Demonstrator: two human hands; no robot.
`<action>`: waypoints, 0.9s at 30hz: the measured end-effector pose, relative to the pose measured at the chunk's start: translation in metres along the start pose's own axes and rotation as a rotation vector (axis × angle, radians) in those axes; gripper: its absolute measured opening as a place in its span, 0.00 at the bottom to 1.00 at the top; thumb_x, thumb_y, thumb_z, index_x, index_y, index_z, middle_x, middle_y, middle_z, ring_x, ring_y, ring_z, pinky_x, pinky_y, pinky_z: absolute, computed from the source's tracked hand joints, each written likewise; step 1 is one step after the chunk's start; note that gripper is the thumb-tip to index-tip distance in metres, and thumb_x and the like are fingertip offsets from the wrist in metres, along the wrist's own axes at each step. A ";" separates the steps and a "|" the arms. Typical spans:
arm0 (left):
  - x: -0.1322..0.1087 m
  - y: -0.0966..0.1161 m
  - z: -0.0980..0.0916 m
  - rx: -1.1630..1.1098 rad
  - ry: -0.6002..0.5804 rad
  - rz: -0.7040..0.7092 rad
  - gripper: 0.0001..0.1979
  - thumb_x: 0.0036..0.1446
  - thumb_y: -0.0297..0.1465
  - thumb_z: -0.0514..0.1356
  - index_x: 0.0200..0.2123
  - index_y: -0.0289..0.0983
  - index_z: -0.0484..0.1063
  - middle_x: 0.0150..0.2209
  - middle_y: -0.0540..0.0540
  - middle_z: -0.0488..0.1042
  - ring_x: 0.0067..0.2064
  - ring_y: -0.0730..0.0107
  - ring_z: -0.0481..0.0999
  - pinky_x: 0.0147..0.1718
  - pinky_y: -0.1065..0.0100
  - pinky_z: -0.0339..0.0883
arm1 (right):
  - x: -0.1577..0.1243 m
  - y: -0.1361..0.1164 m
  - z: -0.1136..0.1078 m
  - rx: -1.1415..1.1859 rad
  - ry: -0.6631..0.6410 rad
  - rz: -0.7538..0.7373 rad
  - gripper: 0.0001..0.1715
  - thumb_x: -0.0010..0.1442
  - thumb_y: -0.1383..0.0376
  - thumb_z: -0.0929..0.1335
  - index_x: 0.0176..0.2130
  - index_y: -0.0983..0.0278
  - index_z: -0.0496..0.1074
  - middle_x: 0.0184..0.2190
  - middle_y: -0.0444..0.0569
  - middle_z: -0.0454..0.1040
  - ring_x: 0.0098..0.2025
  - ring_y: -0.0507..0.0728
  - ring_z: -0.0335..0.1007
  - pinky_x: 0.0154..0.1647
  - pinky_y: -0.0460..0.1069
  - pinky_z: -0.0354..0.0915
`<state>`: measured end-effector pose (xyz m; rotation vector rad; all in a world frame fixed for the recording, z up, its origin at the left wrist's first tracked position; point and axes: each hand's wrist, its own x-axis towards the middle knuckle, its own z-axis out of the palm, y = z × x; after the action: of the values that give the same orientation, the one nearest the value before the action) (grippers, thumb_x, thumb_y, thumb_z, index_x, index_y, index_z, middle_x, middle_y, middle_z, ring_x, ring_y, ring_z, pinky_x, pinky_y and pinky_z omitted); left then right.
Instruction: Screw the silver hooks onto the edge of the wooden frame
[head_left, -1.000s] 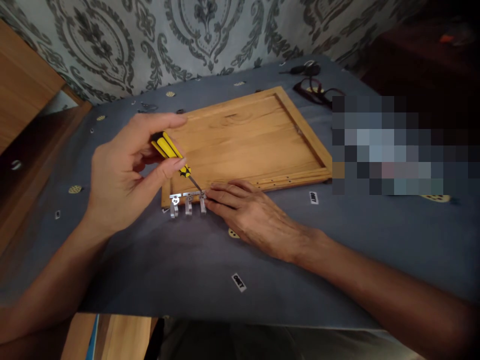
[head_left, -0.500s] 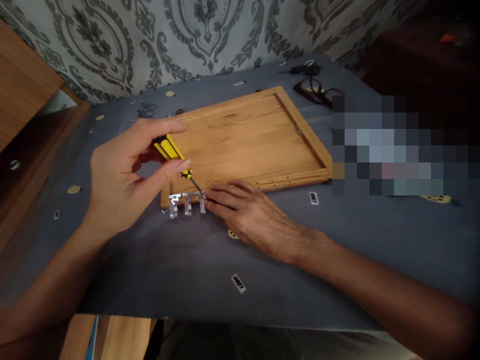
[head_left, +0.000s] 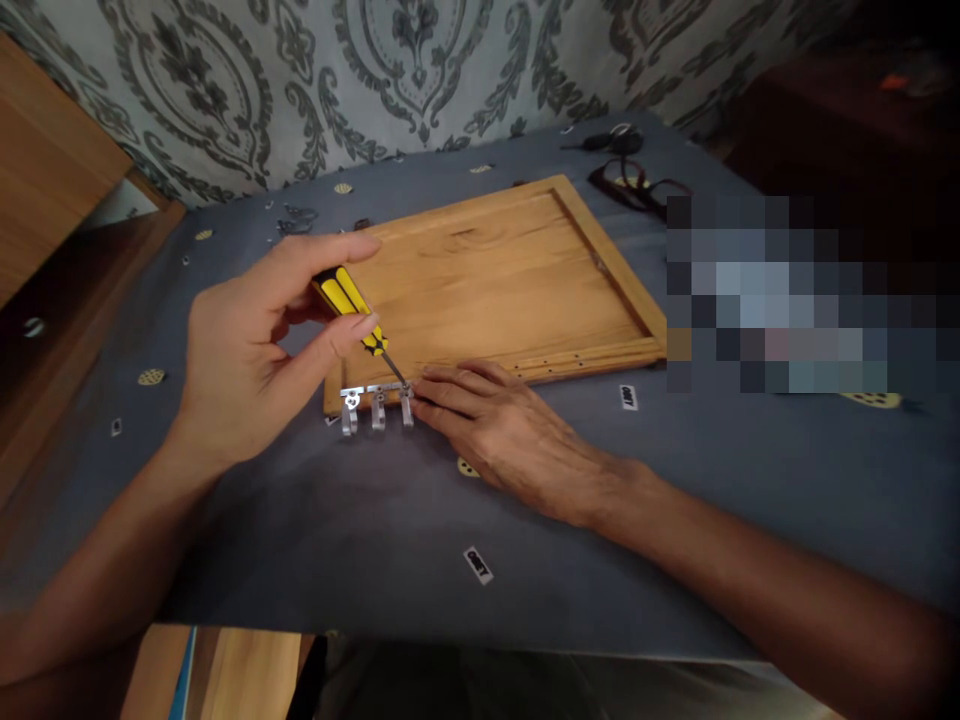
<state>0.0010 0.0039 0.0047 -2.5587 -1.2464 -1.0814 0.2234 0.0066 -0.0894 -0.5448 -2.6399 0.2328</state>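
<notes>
My left hand (head_left: 247, 345) is closed around a small screwdriver (head_left: 346, 295) with a yellow and black handle, thumb and fingers pinching it. The thin shaft slants down to the right, its tip at the right end of a shiny metal hook rail (head_left: 366, 390). Several curled hooks hang from this rail along the front edge of a wooden frame (head_left: 480, 270) with a recessed panel. My right hand (head_left: 517, 435) lies palm down, fingers together, its fingertips gripping the rail's right end against the frame edge. Its thumb is mostly hidden.
A grey-blue patterned cloth (head_left: 330, 560) covers the surface. Dark-rimmed glasses (head_left: 637, 190) and a black key with a ring (head_left: 611, 138) lie at the back right. Small metal pieces (head_left: 296, 218) sit behind my left hand. A wooden cabinet (head_left: 52, 150) stands at left.
The screwdriver handle has turned slightly in my left fingers. My right hand stays in place on the rail's end; the whole view has shifted a little.
</notes>
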 end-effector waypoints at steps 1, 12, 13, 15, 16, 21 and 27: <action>0.000 0.000 0.000 0.005 0.004 0.001 0.20 0.60 0.32 0.65 0.55 0.41 0.71 0.43 0.52 0.79 0.36 0.80 0.78 0.36 0.74 0.79 | 0.000 0.000 0.000 0.004 -0.001 -0.003 0.21 0.63 0.75 0.65 0.55 0.69 0.72 0.58 0.60 0.74 0.62 0.66 0.66 0.61 0.64 0.64; -0.002 0.002 0.004 -0.065 0.023 -0.048 0.21 0.55 0.36 0.69 0.52 0.42 0.74 0.44 0.52 0.80 0.38 0.78 0.79 0.37 0.75 0.79 | -0.002 0.001 0.002 0.030 0.007 0.000 0.26 0.60 0.76 0.68 0.58 0.73 0.70 0.58 0.62 0.74 0.63 0.67 0.65 0.62 0.65 0.62; -0.002 0.003 0.004 -0.060 0.028 -0.050 0.20 0.55 0.34 0.69 0.52 0.42 0.74 0.44 0.52 0.80 0.37 0.79 0.79 0.37 0.76 0.79 | -0.002 0.001 0.003 0.029 0.006 0.001 0.26 0.60 0.76 0.67 0.58 0.72 0.70 0.58 0.62 0.73 0.64 0.67 0.65 0.62 0.65 0.62; -0.001 0.004 0.004 -0.047 0.038 -0.048 0.20 0.56 0.32 0.68 0.52 0.43 0.74 0.46 0.53 0.80 0.36 0.80 0.79 0.37 0.77 0.79 | -0.002 0.002 0.004 0.021 0.013 0.002 0.25 0.61 0.76 0.67 0.58 0.70 0.71 0.59 0.61 0.73 0.64 0.66 0.65 0.62 0.64 0.62; 0.000 0.004 0.004 -0.039 0.041 -0.047 0.19 0.56 0.32 0.68 0.52 0.43 0.74 0.45 0.53 0.80 0.36 0.80 0.78 0.36 0.77 0.79 | -0.002 0.002 0.004 0.015 0.016 0.002 0.24 0.62 0.75 0.66 0.57 0.70 0.71 0.59 0.60 0.74 0.63 0.65 0.65 0.62 0.64 0.63; 0.001 0.003 0.004 0.001 0.037 -0.025 0.18 0.57 0.33 0.67 0.51 0.38 0.73 0.41 0.52 0.80 0.34 0.81 0.78 0.35 0.76 0.79 | -0.001 0.001 0.001 0.011 0.002 0.003 0.22 0.63 0.76 0.65 0.55 0.70 0.72 0.57 0.60 0.75 0.62 0.66 0.66 0.61 0.64 0.64; 0.000 0.001 0.000 0.001 0.005 -0.010 0.19 0.59 0.32 0.65 0.54 0.41 0.72 0.42 0.53 0.80 0.35 0.80 0.78 0.35 0.76 0.79 | 0.000 0.000 0.001 0.034 0.017 0.000 0.22 0.62 0.76 0.66 0.56 0.71 0.72 0.57 0.62 0.75 0.62 0.66 0.67 0.60 0.64 0.64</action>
<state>0.0014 0.0032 0.0046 -2.5504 -1.2590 -1.0881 0.2231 0.0066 -0.0900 -0.5329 -2.6149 0.2715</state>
